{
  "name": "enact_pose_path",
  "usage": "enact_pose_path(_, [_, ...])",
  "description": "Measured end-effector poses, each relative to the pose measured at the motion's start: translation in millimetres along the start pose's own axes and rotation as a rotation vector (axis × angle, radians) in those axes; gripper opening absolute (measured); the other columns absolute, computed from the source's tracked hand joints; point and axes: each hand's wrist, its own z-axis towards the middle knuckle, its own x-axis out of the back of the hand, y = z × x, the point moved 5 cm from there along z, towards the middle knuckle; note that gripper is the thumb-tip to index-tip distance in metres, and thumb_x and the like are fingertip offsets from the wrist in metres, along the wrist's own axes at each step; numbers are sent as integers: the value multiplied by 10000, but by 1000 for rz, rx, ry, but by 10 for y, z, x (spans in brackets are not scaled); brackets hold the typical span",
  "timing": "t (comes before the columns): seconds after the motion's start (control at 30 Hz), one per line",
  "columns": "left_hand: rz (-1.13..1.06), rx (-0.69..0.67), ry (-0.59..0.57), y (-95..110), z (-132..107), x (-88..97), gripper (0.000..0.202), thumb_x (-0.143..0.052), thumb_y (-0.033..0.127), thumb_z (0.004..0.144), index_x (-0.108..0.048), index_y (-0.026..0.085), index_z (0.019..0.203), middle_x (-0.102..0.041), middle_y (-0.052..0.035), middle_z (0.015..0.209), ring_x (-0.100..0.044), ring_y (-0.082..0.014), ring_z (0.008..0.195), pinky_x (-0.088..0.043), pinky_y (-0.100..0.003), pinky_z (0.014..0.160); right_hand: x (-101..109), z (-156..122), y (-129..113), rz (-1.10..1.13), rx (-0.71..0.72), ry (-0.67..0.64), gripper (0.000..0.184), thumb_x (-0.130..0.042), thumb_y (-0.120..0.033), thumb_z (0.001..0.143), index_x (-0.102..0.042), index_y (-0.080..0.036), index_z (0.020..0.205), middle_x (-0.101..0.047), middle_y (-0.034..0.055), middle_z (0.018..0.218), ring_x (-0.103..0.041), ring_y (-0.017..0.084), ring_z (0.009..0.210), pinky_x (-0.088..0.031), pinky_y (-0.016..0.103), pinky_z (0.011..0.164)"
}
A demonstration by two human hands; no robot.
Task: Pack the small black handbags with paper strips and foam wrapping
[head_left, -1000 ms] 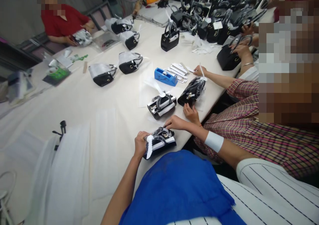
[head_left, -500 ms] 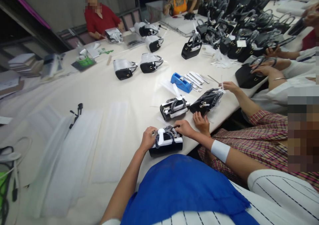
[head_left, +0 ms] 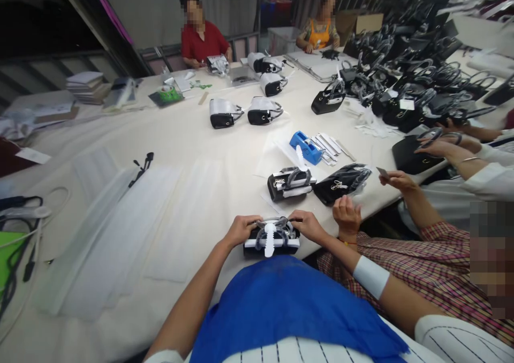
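Now the white tie (head_left: 270, 241) has swung from the black handbag's (head_left: 257, 251) left end to its middle! The handbag lies on the white table (head_left: 168, 138), left hand (head_left: 240, 231) and right hand (head_left: 308, 227) pinching its 2 far corners; beyond it sit another bag (head_left: 277, 191) and a blue tape dispenser (head_left: 307, 149).

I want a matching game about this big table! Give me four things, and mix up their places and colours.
Column one
1. tape dispenser
2. nearest bag
3. white sheets
4. big heap of bags

Column two
A. at the upper right of the picture
B. flat, on the picture's left side
C. blue
D. between the left grip and the right grip

Right pairs: 1-C, 2-D, 3-B, 4-A
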Motion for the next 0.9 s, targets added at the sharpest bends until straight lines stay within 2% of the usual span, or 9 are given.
enact_pose_path(0.1, [-19,-30,-59,34,-133,-18,335,-520,197,797,-685,251,1083,-659,-8,1191,-564,-204,1179,-391,-399,1078,-24,-157,-61,31,-6,51,204,-564,-110,745,-731,-214,799,-696,25,827,-641,163,803,-492,282,791])
enact_pose_path(0.2, [-38,-29,-57,57,-232,-36,370,-489,200,818,-649,262,1146,-621,-11,1247,-499,-198,1252,-329,-436,1125,-51,-237,-69,79,-21,84,220,-561,-96,734,-728,-213,817,-698,31,855,-644,162,828,-495,287,815])
enact_pose_path(0.27, [-66,9,-7,40,-254,-40,351,-515,219,814,-657,259,1132,-629,-17,1233,-507,-200,1243,-331,-440,1124,-60,-225,-45,102,-22,92,212,-560,-91,722,-723,-206,793,-689,31,836,-639,157,812,-495,285,807])
enact_pose_path(0.37, [-70,59,116,1,-250,-51,291,-584,244,782,-696,246,1050,-672,-32,1160,-577,-211,1162,-406,-430,1074,-58,-154,0,110,6,96,176,-556,-85,691,-693,-194,711,-658,21,808,-622,147,785,-490,273,776])
enact_pose_path(0.47, [23,29,236,8,-251,-71,256,-601,206,769,-710,245,997,-698,-32,1103,-623,-202,1093,-458,-422,1030,-56,-104,31,95,18,91,172,-551,-69,667,-672,-190,689,-632,18,828,-606,141,785,-482,263,752])
enact_pose_path(0.53, [88,-11,265,27,-259,-90,267,-580,175,785,-701,251,1010,-695,-27,1110,-623,-193,1094,-459,-424,1033,-61,-101,30,87,23,80,183,-549,-68,680,-679,-193,713,-628,24,848,-604,145,801,-479,270,765])
enact_pose_path(0.7, [139,-45,210,15,-238,-69,280,-528,195,840,-677,257,1068,-675,-27,1149,-608,-185,1116,-457,-422,1038,-51,-115,-17,98,59,76,174,-561,-116,754,-701,-208,801,-640,33,869,-609,158,833,-481,291,812])
enact_pose_path(0.9, [85,1,56,-5,-143,17,310,-525,186,819,-679,232,1084,-660,-38,1165,-596,-196,1128,-453,-403,1035,-10,-109,-69,90,76,30,176,-553,-123,786,-703,-200,838,-642,39,840,-607,165,824,-478,290,796])
